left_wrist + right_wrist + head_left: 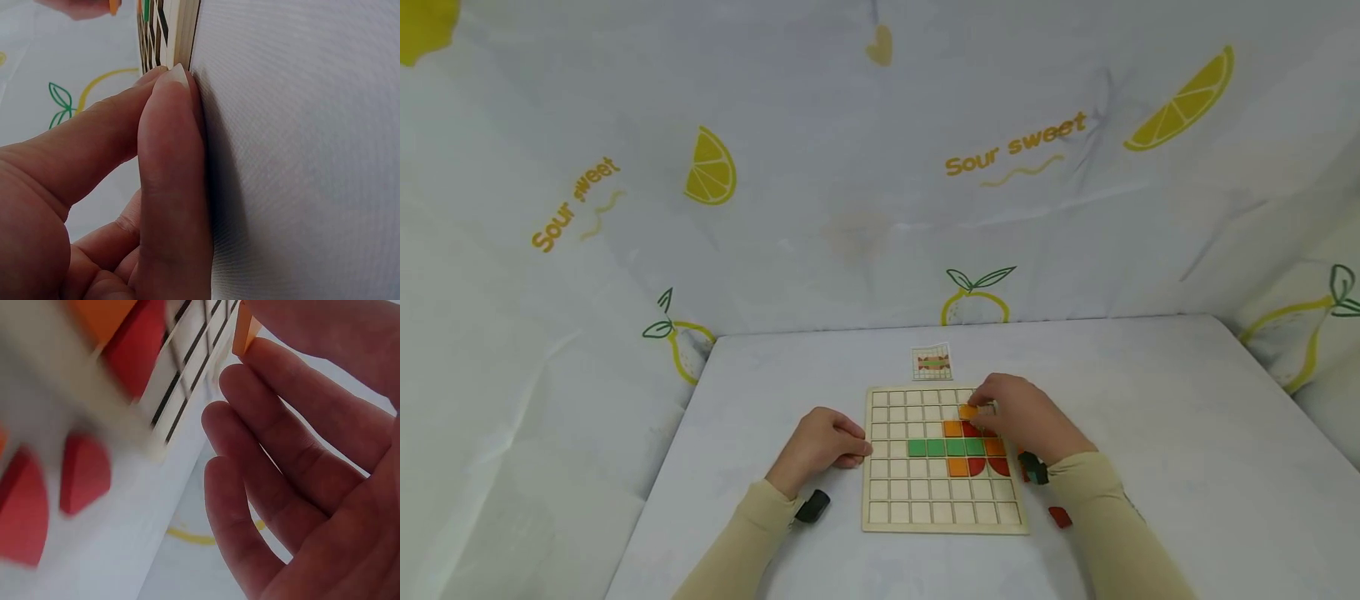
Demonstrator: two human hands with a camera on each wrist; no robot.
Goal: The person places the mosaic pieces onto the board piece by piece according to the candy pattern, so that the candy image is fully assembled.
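Orange tile (pixel 967 412) roughly level, pinched by right hand (pixel 1026 415); left hand (pixel 822 446) pinches board (pixel 891 490) (green row (pixel 937 448) crosswise).

Cloth-screened tabletop workspace, seen from above. Pale fabric (pixel 820 167) rises behind the white table (pixel 737 417) and at its left and right sides, forming a booth-like enclosure. Its print of lemon slices (pixel 711 167), outlined lemons (pixel 973 310) with green leaves and the orange lettering "Sour sweet" (pixel 1015 143) is domestic in character. A gridded board (pixel 895 492) and a small pattern card (pixel 932 363) mark the surface as a puzzle area. Whether the surrounding room belongs to a home, office or laboratory cannot be determined.
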